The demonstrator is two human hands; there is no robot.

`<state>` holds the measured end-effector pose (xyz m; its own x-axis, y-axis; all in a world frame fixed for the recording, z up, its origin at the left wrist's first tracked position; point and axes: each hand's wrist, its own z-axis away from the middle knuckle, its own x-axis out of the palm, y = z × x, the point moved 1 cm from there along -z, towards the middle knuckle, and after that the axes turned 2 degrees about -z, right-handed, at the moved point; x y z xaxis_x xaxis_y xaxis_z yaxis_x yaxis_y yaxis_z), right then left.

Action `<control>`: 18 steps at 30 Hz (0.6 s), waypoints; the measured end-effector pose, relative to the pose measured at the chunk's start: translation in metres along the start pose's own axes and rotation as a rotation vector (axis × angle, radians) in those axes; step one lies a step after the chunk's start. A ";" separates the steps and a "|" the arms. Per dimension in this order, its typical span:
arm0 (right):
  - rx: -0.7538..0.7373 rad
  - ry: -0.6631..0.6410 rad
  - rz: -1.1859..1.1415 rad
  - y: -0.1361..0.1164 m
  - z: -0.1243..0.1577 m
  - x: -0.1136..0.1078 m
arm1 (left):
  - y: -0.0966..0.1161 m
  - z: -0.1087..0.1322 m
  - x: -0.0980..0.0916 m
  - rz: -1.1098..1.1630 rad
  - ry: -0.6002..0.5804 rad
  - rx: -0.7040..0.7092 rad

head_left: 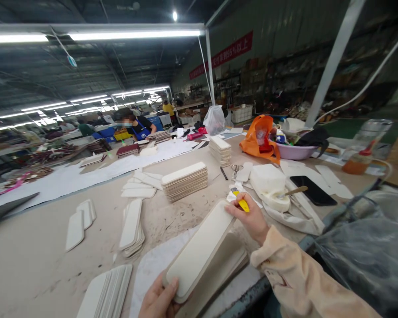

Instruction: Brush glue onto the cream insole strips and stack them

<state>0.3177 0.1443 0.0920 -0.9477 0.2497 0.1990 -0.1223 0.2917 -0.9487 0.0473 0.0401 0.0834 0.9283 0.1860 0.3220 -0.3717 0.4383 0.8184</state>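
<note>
My left hand (159,298) grips the near end of a long cream rounded board (199,249), lifted off a stack of like boards (225,265) at the table's front edge. My right hand (250,218) is closed on a yellow-handled tool (240,201) and touches the board's far end. Its sleeve is peach.
More cream boards lie in stacks at centre (185,181), far (220,150), left (132,229) and front left (106,293). A white tub with a brush (272,185), black phone (313,190), scissors (236,168), orange bag (260,139) and basin (295,151) sit right. A seated person (137,126) works far back.
</note>
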 end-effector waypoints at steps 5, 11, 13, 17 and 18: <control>-0.091 -0.013 0.076 -0.004 -0.044 0.012 | 0.059 -0.025 0.015 -0.059 -0.137 0.174; -0.173 0.070 0.280 0.002 -0.138 0.038 | 0.142 -0.112 0.040 -0.291 -0.003 0.420; -0.156 0.123 0.363 0.006 -0.167 0.049 | 0.165 -0.146 0.049 -0.336 0.060 0.453; -0.138 0.194 0.505 0.018 -0.209 0.071 | 0.196 -0.208 0.060 -0.442 0.210 0.492; -0.137 0.203 0.526 0.021 -0.216 0.076 | 0.201 -0.221 0.061 -0.474 0.250 0.498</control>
<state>0.3064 0.3693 0.1401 -0.7938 0.5611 -0.2344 0.4014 0.1938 -0.8952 0.0270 0.3335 0.1625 0.9359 0.2969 -0.1897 0.1733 0.0809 0.9815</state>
